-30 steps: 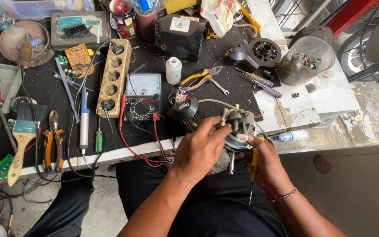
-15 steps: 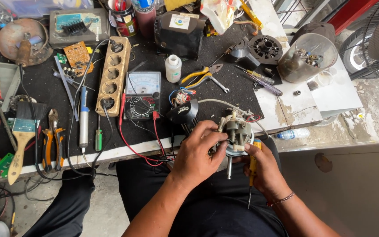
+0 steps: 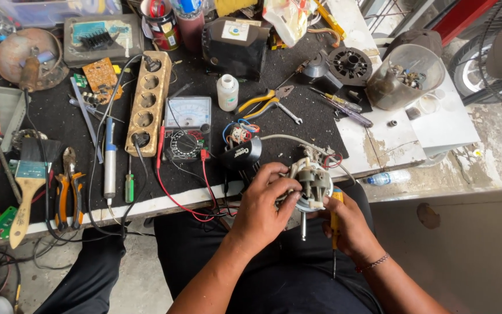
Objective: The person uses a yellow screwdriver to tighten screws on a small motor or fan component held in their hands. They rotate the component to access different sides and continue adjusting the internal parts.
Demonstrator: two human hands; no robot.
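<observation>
Down at the near edge of the counter (image 3: 146,206), over the person's lap, both hands are on one small fan motor (image 3: 312,183), grey and white, with its metal shaft pointing down toward the knees. Left hand (image 3: 260,212) comes in from the side, fingers (image 3: 277,174) curled and pressed against the motor's plastic housing, thumb tucked under the rim; they are closed around it, not spread. Right hand (image 3: 350,224) sits just beside the motor on the far side, fingers wrapped tight round one yellow-handled screwdriver (image 3: 333,224), whose blade hangs straight down below the fist. Whether that hand also touches the motor, I cannot tell; the housing hides the contact.

A grey cable runs from the motor up onto the black mat, where one black capacitor (image 3: 240,156) lies touching a knot of coloured wires. Just behind it, one analogue multimeter (image 3: 187,128), with one red lead looping off the counter edge toward the hands.

Counting on: one wooden socket strip (image 3: 146,102) with five round outlets, one blue-handled soldering iron (image 3: 109,160), one small green screwdriver (image 3: 129,186), one pair of orange-handled pliers (image 3: 68,195) at far left, one pair of yellow-handled pliers (image 3: 262,102) near one white bottle (image 3: 227,92), one paintbrush (image 3: 25,195), and one clear plastic jug (image 3: 405,75) on its side, well apart at the right.
</observation>
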